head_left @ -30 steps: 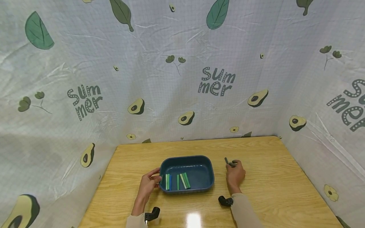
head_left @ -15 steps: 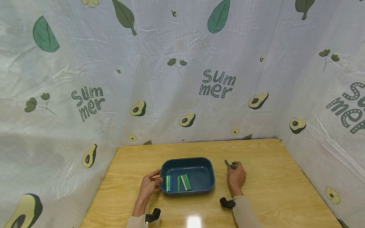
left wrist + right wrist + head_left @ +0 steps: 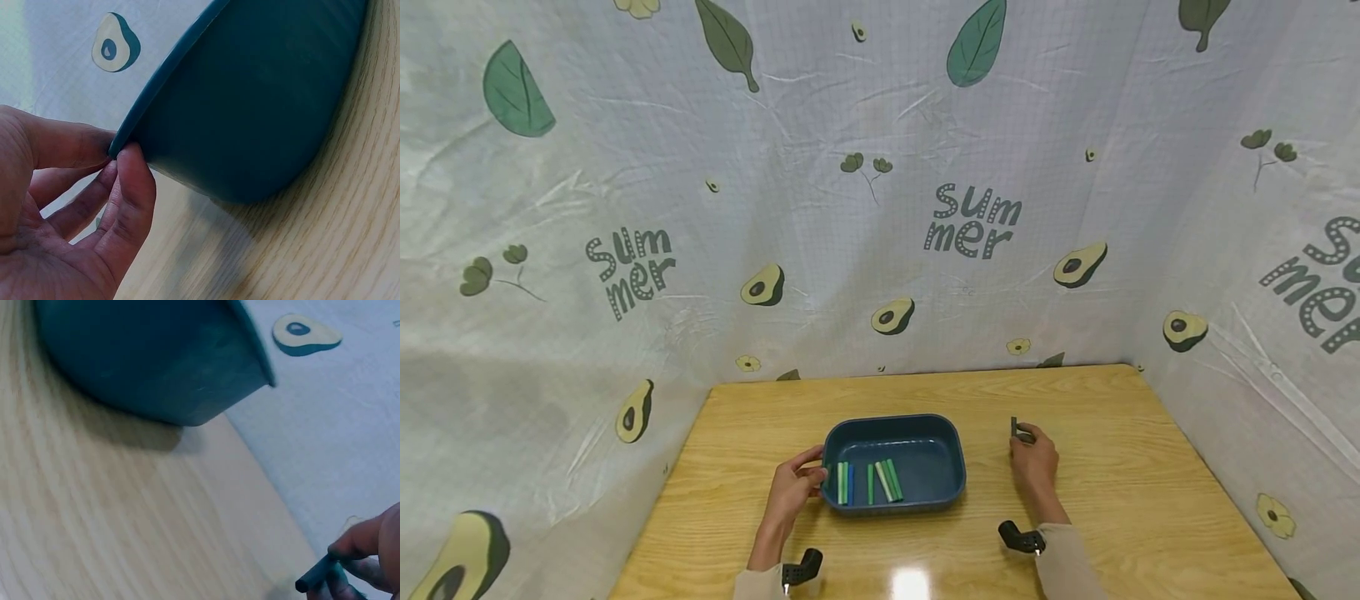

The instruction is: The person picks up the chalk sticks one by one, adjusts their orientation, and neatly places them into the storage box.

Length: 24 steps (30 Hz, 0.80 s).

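A dark blue tray (image 3: 945, 429) sits mid-table and holds several green sticks (image 3: 887, 480) and one blue one. My left hand (image 3: 792, 489) pinches the tray's left rim (image 3: 134, 125) between thumb and fingers. My right hand (image 3: 1034, 462) lies on the table to the right of the tray and holds a small dark grey stick (image 3: 1015, 427) at its fingertips; the stick (image 3: 315, 575) points up and away from the fingers. The tray's outer wall (image 3: 150, 362) fills the upper left of the right wrist view.
The wooden table (image 3: 1112, 467) is fenced on three sides by a white cloth printed with avocados and the word "summer" (image 3: 972, 218). Bare wood lies behind and to the right of the tray.
My right hand has shifted a little to the right, away from the tray, and the grey stick in it has turned more upright. The left hand stays on the rim.
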{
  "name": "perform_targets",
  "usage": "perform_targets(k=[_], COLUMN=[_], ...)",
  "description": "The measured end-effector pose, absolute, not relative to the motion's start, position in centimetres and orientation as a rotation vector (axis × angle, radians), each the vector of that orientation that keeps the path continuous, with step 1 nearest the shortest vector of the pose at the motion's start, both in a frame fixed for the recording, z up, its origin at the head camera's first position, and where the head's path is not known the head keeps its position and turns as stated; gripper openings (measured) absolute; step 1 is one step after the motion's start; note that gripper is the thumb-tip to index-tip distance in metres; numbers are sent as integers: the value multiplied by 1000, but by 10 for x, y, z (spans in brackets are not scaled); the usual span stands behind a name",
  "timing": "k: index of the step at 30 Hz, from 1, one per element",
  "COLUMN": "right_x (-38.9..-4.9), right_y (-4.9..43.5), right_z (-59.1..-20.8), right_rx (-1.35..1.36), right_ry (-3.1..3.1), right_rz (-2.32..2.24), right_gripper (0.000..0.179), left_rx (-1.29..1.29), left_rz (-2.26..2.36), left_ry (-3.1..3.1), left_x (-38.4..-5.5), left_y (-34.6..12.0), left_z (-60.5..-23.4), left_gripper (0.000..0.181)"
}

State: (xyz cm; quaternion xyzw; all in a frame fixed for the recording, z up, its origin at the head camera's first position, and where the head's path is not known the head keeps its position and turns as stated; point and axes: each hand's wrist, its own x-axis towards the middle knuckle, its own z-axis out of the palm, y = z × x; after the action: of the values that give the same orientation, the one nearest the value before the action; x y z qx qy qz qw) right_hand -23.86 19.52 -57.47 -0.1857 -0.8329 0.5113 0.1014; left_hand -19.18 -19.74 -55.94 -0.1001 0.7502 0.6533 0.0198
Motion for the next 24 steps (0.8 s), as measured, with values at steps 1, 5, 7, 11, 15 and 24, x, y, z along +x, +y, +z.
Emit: perform_targets(k=[1,5,7,11,15,24], right_x=[-238,-235,-234,-233,-234,-232], right_y=[196,200,202,204,206,208], right_z=[-573,-566,-563,-558,-557,-556], right_rx=[-541,-526,-515,-507,-476,-384], right_ry=[-2467,-2475,-2469,-2463,-2444,-2309], right_rz=[1517,1580,1640,1747,1855,2172], right_gripper=[38,37,38,40,41,48], left_rx=[-311,-295,-287,-291,-303,-280], left_rz=[2027,2030,2035,2037,2033,2026], left_ry=[2326,2324,2322,2320,2322,2340], left_x=[-192,-191,-191,-191,-192,-191], left_y=[-197,-198,-198,-198,-197,-198], left_z=[-559,-560,-560,-560,-560,-559], left_gripper=[46,46,47,46,46,47])
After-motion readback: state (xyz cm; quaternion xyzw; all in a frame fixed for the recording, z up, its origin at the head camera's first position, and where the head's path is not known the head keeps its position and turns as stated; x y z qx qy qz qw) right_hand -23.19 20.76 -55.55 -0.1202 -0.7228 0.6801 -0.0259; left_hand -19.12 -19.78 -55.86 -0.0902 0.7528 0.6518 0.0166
